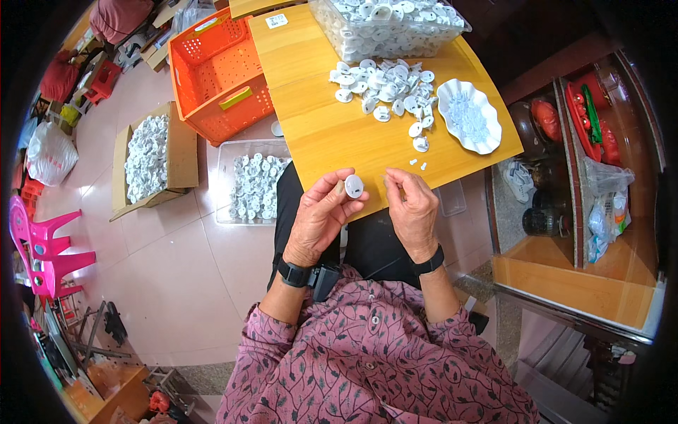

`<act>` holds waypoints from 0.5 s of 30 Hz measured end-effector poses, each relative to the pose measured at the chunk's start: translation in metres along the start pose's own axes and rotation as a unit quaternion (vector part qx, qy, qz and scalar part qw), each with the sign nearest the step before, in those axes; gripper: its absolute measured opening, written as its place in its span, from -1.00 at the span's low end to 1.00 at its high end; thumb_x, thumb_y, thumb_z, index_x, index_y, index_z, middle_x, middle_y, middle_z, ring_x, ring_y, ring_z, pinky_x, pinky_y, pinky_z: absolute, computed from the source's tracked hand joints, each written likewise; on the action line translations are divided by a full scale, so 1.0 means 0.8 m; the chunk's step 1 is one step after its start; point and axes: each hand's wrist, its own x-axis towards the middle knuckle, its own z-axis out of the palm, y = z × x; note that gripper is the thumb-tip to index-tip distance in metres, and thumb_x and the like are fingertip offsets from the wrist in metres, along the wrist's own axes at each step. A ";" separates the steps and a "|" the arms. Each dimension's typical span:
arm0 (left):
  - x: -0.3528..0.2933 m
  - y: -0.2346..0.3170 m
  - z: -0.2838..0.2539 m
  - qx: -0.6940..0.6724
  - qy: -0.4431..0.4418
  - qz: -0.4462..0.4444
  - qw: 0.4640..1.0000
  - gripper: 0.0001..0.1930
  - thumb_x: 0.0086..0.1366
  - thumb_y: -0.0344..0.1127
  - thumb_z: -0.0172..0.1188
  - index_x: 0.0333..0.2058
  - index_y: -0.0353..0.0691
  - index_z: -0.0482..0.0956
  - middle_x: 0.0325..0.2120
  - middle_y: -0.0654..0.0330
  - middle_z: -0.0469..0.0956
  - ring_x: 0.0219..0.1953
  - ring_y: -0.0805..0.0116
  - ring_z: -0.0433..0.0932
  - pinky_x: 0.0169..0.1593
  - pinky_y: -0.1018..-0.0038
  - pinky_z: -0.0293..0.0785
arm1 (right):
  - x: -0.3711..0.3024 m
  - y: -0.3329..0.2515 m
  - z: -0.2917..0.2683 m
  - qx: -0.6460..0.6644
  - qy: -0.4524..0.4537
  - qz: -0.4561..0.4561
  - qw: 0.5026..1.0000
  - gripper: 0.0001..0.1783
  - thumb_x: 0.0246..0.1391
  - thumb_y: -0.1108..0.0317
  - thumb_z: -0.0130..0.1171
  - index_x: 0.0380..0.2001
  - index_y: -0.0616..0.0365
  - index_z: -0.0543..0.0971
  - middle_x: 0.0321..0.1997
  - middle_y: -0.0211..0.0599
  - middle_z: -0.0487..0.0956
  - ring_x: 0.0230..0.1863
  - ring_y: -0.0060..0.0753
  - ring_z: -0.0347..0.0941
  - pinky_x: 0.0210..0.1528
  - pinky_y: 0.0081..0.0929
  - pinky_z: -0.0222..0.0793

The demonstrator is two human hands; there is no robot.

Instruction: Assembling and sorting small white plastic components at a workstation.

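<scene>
Between the thumb and fingers of my left hand (323, 212) is a round white plastic disc (354, 186) with a small dark slot. My right hand (411, 212) is beside it, apart from the disc, its thumb and index finger pinched together; whatever they may hold is too small to make out. Both hands are over the near edge of the yellow wooden table (311, 120). Beyond them lies a loose pile of similar white discs (388, 88). A white scalloped dish (487, 145) of small clear pieces stands to the right, with tiny white bits (423, 166) nearby.
A clear bin (395, 42) heaped with discs stands at the table's far end. Left of the table are an orange crate (212, 116), a clear tub of white parts (256, 187) and a cardboard box of white parts (185, 155). Cabinet shelving (565, 283) is at the right.
</scene>
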 end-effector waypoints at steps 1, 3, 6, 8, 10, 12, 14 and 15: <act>0.000 0.000 0.000 0.000 0.000 0.000 1.000 -0.63 0.41 -0.41 0.12 0.16 -0.32 0.42 -0.05 0.04 0.55 -0.04 0.13 0.62 -0.01 0.39 0.65 | 0.000 -0.001 0.000 0.011 0.005 0.005 1.000 -0.83 0.09 0.59 0.24 -0.21 0.26 0.58 -0.33 -0.09 0.63 -0.29 -0.02 0.60 -0.26 -0.29 0.50; -0.001 0.001 -0.001 -0.005 -0.006 -0.002 1.000 -0.63 0.41 -0.40 0.12 0.16 -0.30 0.42 -0.06 0.05 0.56 -0.07 0.14 0.63 -0.04 0.41 0.65 | 0.000 -0.003 -0.001 0.034 -0.005 0.032 0.999 -0.84 0.10 0.58 0.23 -0.21 0.26 0.58 -0.33 -0.09 0.61 -0.30 -0.04 0.59 -0.26 -0.30 0.49; -0.001 -0.001 -0.005 -0.002 -0.005 0.000 1.000 -0.63 0.41 -0.39 0.13 0.16 -0.31 0.43 -0.08 0.06 0.56 -0.09 0.16 0.64 -0.05 0.42 0.65 | -0.002 -0.003 0.000 0.090 -0.018 0.079 0.993 -0.87 0.13 0.58 0.20 -0.23 0.26 0.56 -0.32 -0.10 0.59 -0.30 -0.09 0.58 -0.26 -0.32 0.48; -0.001 -0.002 -0.004 -0.001 0.002 0.000 1.000 -0.63 0.41 -0.39 0.13 0.15 -0.31 0.43 -0.08 0.07 0.57 -0.10 0.16 0.64 -0.05 0.42 0.65 | -0.003 -0.004 0.001 0.122 -0.020 0.099 0.987 -0.90 0.14 0.58 0.19 -0.25 0.27 0.55 -0.31 -0.11 0.58 -0.31 -0.11 0.58 -0.26 -0.33 0.47; -0.001 -0.002 -0.002 0.001 0.009 0.000 1.000 -0.63 0.41 -0.38 0.14 0.15 -0.32 0.44 -0.09 0.07 0.57 -0.10 0.17 0.64 -0.05 0.43 0.65 | -0.002 -0.005 0.001 0.140 -0.024 0.101 0.985 -0.92 0.15 0.59 0.17 -0.27 0.28 0.54 -0.29 -0.15 0.57 -0.32 -0.22 0.56 -0.26 -0.39 0.47; -0.001 -0.003 -0.001 -0.002 0.012 -0.002 1.000 -0.64 0.41 -0.37 0.14 0.14 -0.32 0.44 -0.09 0.08 0.57 -0.11 0.18 0.64 -0.06 0.43 0.65 | -0.006 0.001 0.004 0.175 -0.033 0.128 0.976 -0.92 0.17 0.59 0.16 -0.26 0.28 0.53 -0.29 -0.19 0.56 -0.32 -0.31 0.55 -0.25 -0.43 0.47; 0.000 -0.003 -0.001 -0.003 0.012 0.000 1.000 -0.64 0.41 -0.37 0.14 0.14 -0.32 0.45 -0.09 0.09 0.57 -0.11 0.19 0.64 -0.05 0.44 0.65 | -0.006 0.000 0.004 0.210 -0.043 0.154 0.965 -0.92 0.18 0.59 0.14 -0.25 0.29 0.53 -0.28 -0.24 0.56 -0.33 -0.40 0.54 -0.25 -0.48 0.47; 0.000 -0.003 -0.001 -0.003 0.011 0.001 1.000 -0.64 0.41 -0.37 0.14 0.14 -0.32 0.45 -0.10 0.09 0.57 -0.11 0.19 0.64 -0.05 0.44 0.65 | -0.006 -0.003 0.003 0.253 -0.051 0.184 0.949 -0.92 0.20 0.59 0.13 -0.24 0.29 0.52 -0.28 -0.28 0.56 -0.32 -0.47 0.52 -0.24 -0.52 0.47</act>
